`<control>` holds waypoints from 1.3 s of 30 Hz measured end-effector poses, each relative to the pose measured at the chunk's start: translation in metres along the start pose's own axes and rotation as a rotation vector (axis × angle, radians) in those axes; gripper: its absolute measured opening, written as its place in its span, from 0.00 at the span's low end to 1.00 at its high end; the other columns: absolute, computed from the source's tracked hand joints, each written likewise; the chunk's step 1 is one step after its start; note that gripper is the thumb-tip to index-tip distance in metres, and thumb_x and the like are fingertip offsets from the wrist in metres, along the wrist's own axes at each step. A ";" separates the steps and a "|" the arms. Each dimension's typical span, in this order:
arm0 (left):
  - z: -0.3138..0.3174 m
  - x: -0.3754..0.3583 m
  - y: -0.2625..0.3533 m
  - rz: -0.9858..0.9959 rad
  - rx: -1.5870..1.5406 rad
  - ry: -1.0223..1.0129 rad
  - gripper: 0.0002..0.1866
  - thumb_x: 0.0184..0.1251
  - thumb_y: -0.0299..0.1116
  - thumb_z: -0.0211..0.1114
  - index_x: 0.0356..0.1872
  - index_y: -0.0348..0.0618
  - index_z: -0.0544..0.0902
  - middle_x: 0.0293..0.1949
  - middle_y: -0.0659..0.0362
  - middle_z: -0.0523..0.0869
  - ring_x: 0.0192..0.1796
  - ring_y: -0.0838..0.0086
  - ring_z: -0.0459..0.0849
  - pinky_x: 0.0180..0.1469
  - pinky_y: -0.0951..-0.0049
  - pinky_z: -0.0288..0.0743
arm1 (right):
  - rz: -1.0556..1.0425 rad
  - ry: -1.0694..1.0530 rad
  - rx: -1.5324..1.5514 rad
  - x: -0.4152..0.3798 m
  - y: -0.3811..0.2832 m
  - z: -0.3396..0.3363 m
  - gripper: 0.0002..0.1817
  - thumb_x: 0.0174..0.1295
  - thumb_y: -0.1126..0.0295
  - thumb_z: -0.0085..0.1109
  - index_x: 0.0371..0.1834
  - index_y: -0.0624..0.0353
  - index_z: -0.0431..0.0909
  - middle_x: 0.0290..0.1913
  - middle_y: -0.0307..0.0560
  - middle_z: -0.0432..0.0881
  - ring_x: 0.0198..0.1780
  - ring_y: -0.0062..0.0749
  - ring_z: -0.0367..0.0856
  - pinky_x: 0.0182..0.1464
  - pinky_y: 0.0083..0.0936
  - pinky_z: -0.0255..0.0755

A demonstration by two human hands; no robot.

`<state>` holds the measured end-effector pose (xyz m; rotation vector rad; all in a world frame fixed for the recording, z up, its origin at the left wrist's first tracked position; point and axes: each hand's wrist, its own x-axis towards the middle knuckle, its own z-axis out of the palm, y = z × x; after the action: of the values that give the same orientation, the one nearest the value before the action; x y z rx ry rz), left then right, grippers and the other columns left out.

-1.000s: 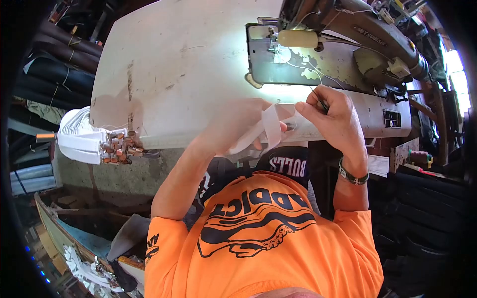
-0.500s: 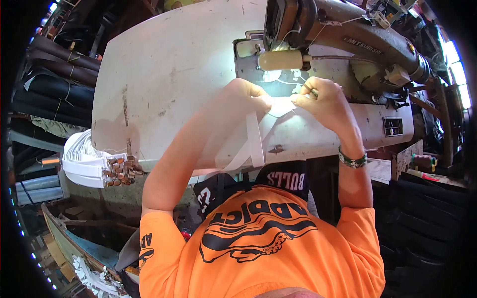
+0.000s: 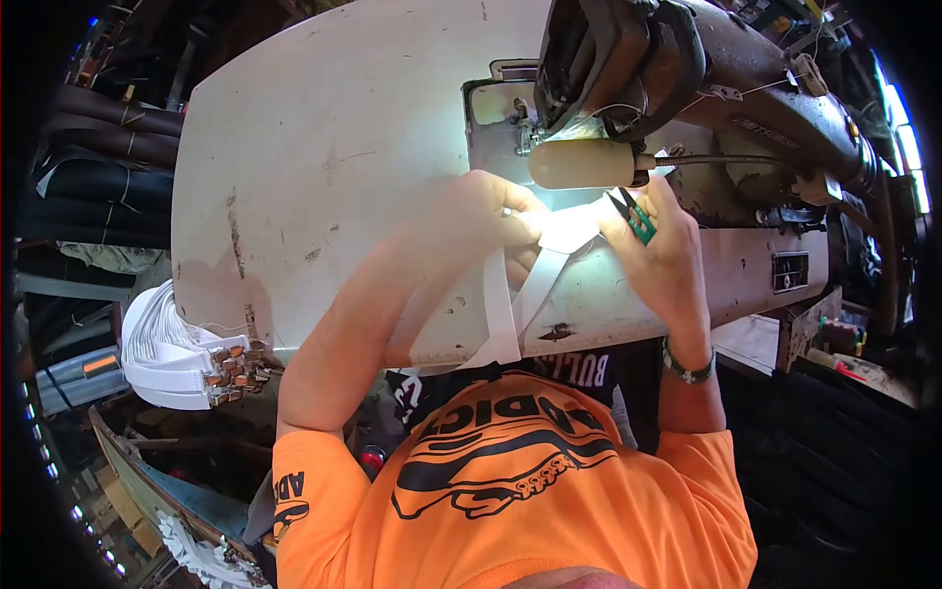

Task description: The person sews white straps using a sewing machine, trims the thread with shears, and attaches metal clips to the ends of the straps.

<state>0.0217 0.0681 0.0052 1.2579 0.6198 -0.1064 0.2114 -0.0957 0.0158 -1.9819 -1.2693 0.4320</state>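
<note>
Beneath a machine's lamp, the left hand pinches a white strap over the table while the right hand clasps snips, the strap looking light, pliable, best gripped near its bend.

I count one left hand and one right hand, two hands in all. On my feed there is one pair of snips, one bracelet, one table, one sewing machine and one lamp. I make out two lengths of white strap and one strap bundle, its straps and clasps too crowded for me to number.
</note>
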 end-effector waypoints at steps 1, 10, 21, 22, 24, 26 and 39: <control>0.000 0.001 0.000 0.002 0.006 0.002 0.10 0.70 0.30 0.66 0.42 0.34 0.88 0.32 0.60 0.88 0.34 0.78 0.86 0.41 0.72 0.80 | -0.013 0.007 0.029 -0.005 -0.004 0.000 0.18 0.65 0.68 0.70 0.54 0.63 0.78 0.40 0.58 0.88 0.39 0.46 0.89 0.44 0.33 0.80; 0.003 0.000 0.002 0.006 0.009 0.010 0.10 0.71 0.31 0.64 0.41 0.34 0.87 0.31 0.59 0.88 0.33 0.77 0.86 0.39 0.71 0.80 | -0.124 0.003 -0.031 -0.025 -0.021 0.004 0.18 0.69 0.64 0.69 0.56 0.63 0.81 0.36 0.54 0.83 0.34 0.46 0.85 0.39 0.36 0.79; 0.006 0.002 -0.005 0.109 0.083 0.049 0.07 0.73 0.25 0.63 0.38 0.31 0.86 0.32 0.60 0.87 0.30 0.83 0.84 0.34 0.80 0.81 | -0.300 -0.109 -0.157 -0.035 -0.023 0.009 0.23 0.66 0.58 0.72 0.58 0.62 0.84 0.32 0.51 0.82 0.31 0.47 0.83 0.36 0.40 0.75; 0.006 0.001 -0.004 0.113 0.104 0.053 0.07 0.73 0.25 0.63 0.38 0.31 0.86 0.32 0.60 0.87 0.30 0.83 0.84 0.34 0.80 0.80 | -0.302 -0.117 -0.172 -0.035 -0.024 0.009 0.23 0.66 0.58 0.72 0.58 0.62 0.84 0.32 0.51 0.81 0.31 0.47 0.83 0.35 0.40 0.75; 0.008 0.000 -0.003 0.116 0.122 0.073 0.07 0.73 0.25 0.63 0.37 0.32 0.86 0.32 0.61 0.87 0.30 0.83 0.84 0.34 0.81 0.80 | -0.281 -0.159 -0.197 -0.036 -0.026 0.008 0.24 0.65 0.59 0.73 0.60 0.61 0.84 0.34 0.52 0.83 0.33 0.47 0.84 0.37 0.39 0.76; 0.009 0.000 -0.004 0.130 0.130 0.082 0.07 0.73 0.25 0.63 0.35 0.32 0.85 0.31 0.61 0.86 0.31 0.83 0.83 0.35 0.81 0.79 | -0.236 -0.227 -0.213 -0.038 -0.030 0.005 0.27 0.63 0.63 0.74 0.65 0.59 0.82 0.38 0.54 0.85 0.38 0.49 0.86 0.42 0.37 0.79; 0.012 -0.001 -0.005 0.162 0.128 0.092 0.08 0.73 0.25 0.61 0.32 0.34 0.83 0.26 0.62 0.85 0.28 0.83 0.81 0.34 0.78 0.78 | -0.298 -0.187 -0.191 -0.039 -0.025 0.009 0.27 0.65 0.57 0.73 0.64 0.56 0.84 0.32 0.50 0.81 0.31 0.46 0.82 0.36 0.39 0.74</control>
<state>0.0233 0.0555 0.0037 1.4386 0.5946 0.0475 0.1720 -0.1201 0.0238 -1.8957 -1.7510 0.3661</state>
